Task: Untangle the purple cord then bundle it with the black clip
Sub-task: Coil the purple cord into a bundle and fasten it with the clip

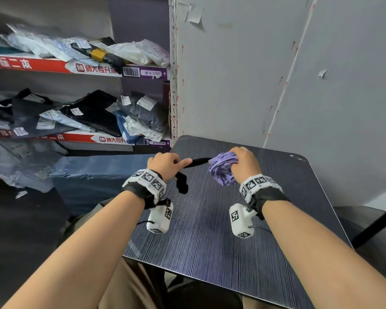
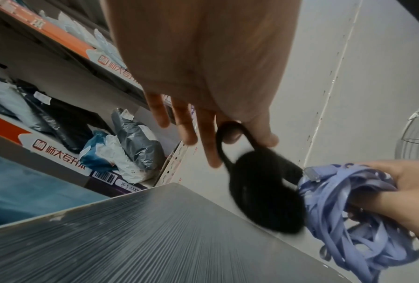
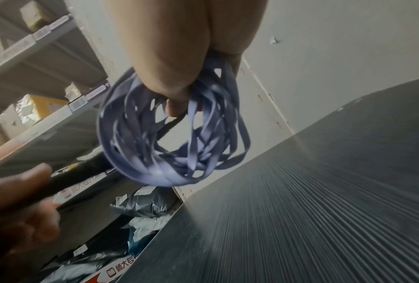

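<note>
right hand [image 1: 243,165] grips purple cord [image 1: 222,169] bundle | black clip [image 1: 196,162] strap stretches left from cord | left hand [image 1: 165,165] pinches its end | counter [image 1: 210,230] below

One purple cord [image 1: 222,170], coiled in many loops too tangled to count, sits at 12 o'clock on the one dark ribbed surface [image 1: 221,237]. One black strap [image 1: 197,162] runs from it toward 10 o'clock. Two hands: left [image 1: 165,164], right [image 1: 245,163]. Two shelves [image 1: 54,65] of bagged parcels stand at 10 o'clock; the parcels overlap too much to count.
</note>
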